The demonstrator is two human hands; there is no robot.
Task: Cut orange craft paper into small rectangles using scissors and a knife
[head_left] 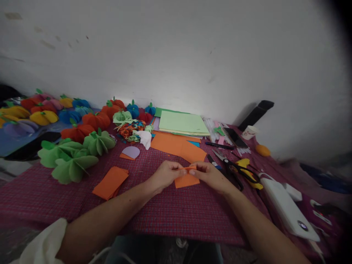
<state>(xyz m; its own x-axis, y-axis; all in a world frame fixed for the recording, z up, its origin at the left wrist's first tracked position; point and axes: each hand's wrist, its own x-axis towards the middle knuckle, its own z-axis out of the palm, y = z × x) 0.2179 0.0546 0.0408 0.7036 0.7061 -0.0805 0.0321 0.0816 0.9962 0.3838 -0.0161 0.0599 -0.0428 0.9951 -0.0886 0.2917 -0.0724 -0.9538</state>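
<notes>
Both my hands meet over the red checked cloth (pixel 170 212) and pinch the top edge of a small orange paper piece (pixel 187 179). My left hand (pixel 166 173) grips its left end with fingers closed. My right hand (pixel 210 175) grips its right end the same way. The paper hangs folded just above the cloth. A stack of cut orange paper pieces (pixel 110 182) lies to the left of my left hand. Larger orange sheets (pixel 176 145) lie just beyond my hands.
Black-handled scissors (pixel 233 168) and a yellow tool lie right of my right hand. A white device (pixel 288 209) sits at the right edge. Green paper pumpkins (pixel 74 156) and many coloured ones (pixel 44 113) fill the left. Green sheets (pixel 183 123), a pen (pixel 220 146) and a cup (pixel 249 132) lie by the wall.
</notes>
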